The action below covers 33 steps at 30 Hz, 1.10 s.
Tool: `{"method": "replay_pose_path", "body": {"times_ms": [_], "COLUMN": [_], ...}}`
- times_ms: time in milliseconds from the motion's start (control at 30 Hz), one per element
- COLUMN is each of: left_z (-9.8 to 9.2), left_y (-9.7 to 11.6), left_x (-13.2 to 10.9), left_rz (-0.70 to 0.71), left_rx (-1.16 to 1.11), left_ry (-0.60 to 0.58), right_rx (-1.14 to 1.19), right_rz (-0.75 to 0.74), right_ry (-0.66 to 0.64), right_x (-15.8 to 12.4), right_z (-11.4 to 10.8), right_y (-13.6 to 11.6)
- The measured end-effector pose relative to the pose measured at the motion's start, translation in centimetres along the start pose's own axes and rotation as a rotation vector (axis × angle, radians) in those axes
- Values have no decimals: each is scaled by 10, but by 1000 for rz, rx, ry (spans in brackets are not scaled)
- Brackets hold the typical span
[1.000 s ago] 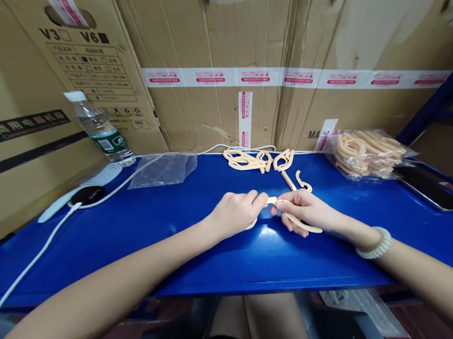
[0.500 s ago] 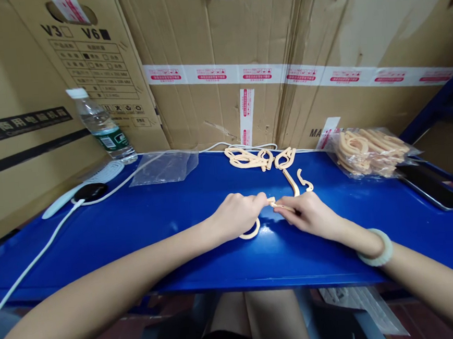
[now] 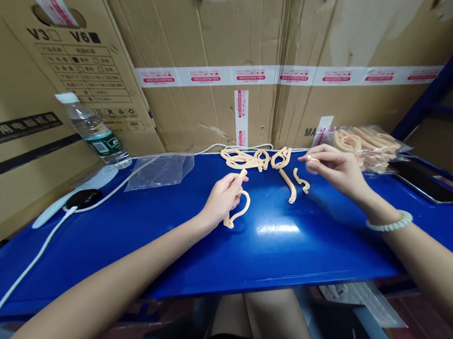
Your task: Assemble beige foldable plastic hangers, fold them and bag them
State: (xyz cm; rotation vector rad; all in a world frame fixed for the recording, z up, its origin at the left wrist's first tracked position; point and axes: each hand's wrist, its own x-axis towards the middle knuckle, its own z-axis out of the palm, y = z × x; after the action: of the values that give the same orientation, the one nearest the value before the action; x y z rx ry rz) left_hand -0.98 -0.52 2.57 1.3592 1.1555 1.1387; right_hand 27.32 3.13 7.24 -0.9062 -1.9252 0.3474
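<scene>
My left hand [image 3: 225,196] is closed around a beige plastic folding hanger [image 3: 246,205], whose curved loop hangs below and right of the fingers. One end of it sticks up past my thumb. My right hand [image 3: 334,169] is raised at the right, pinching a small beige piece [image 3: 309,158] between thumb and fingertips; most of that piece is hidden. Between the hands lie a straight hanger arm [image 3: 288,185] and an S-shaped hanger hook [image 3: 301,181]. Several folded beige hangers [image 3: 243,159] rest behind them, with another folded hanger [image 3: 281,158] beside these.
A clear bag of beige hanger parts [image 3: 369,145] and a dark phone [image 3: 427,180] lie at the right of the blue table [image 3: 170,257]. A flat plastic bag [image 3: 162,172], a water bottle [image 3: 102,140], a comb [image 3: 101,176] and a black cabled puck [image 3: 83,199] sit leftward. Cardboard [image 3: 198,114] stands behind.
My hands, together half a second ago, have separated. The left moved slightly left and away from me with the hanger; the right rose to the right with the small piece.
</scene>
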Motion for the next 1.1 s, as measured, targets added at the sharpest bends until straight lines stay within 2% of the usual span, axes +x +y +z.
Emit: {"method": "replay_pose_path", "body": {"times_ms": [100,233,333,533,733,967,1033,1100], "left_z": [-1,-3,-4,-3,-3,-5,-5,-5], "left_y": [2,4,5,10,11,8,8,8], "left_x": [2,2,2,2,2,4,4,4], "left_rz": [-99,-127,-155,-186,-215,-204,-198,-193], "left_rx": [-151,-239,-280,-335,-380,-404,-400,-380], "left_ry": [49,99,131,200,255,256,252,248], "right_rx": [-149,-367,-442,-508,-558,-601,-597,-564], "right_rz": [-114,-220,-243,-220,-191,-175,-189,-232], "right_ry": [-78,-283,-392,-500,-555,-570,-523,-417], "right_x": [2,1,0,0,-2,-2,-2,-4], "right_z": [-5,-4,-4,-9,-8,-8,-5,1], "right_y": [17,33,40,46,47,46,40,29]}}
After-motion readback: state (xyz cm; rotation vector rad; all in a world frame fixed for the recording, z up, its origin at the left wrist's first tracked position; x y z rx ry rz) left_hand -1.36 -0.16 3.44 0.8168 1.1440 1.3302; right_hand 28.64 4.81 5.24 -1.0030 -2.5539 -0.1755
